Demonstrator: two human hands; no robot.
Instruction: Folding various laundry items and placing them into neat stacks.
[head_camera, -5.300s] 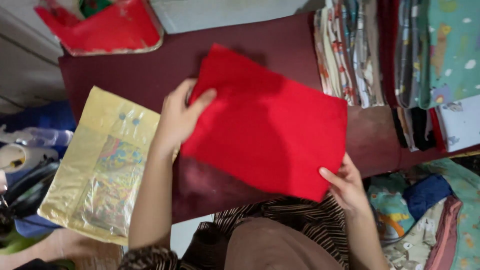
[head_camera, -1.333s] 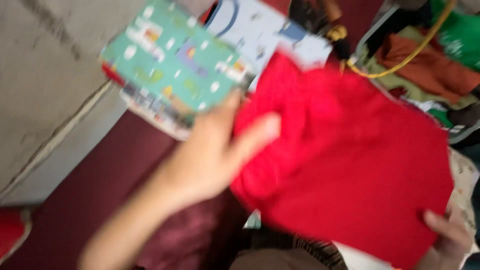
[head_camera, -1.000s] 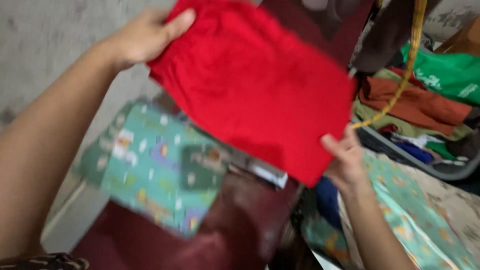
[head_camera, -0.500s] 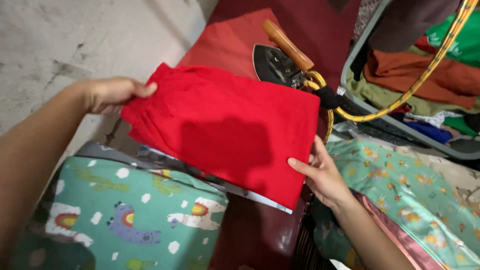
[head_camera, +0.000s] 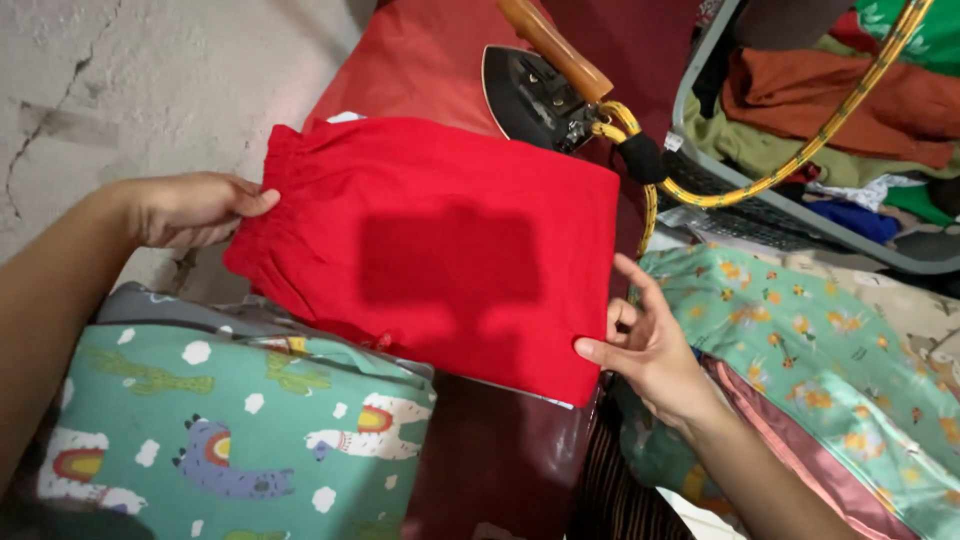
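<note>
I hold the folded red garment (head_camera: 440, 250) spread flat between my two hands, in mid-frame, just above the green llama-print cloth (head_camera: 230, 430) at seven o'clock. My left hand (head_camera: 190, 208), at nine o'clock, has its fingers pinched shut on the gathered waistband edge; my right hand (head_camera: 645, 345), at four o'clock, has its thumb on top of the lower corner, its fingers underneath it mostly hidden, so it seems closed on the corner. The fabric looks light and soft, limp enough to sag if let go at one end, so I judge it best held by both ends together: the bunched elastic band gives the firmer grip, the plain corner the slippier one. At one o'clock a black iron with a wooden handle (head_camera: 545, 75) rests on the dark red surface (head_camera: 500, 470), its yellow braided cord (head_camera: 800, 150) running past a basket of clothes (head_camera: 820, 120) at two o'clock.
</note>
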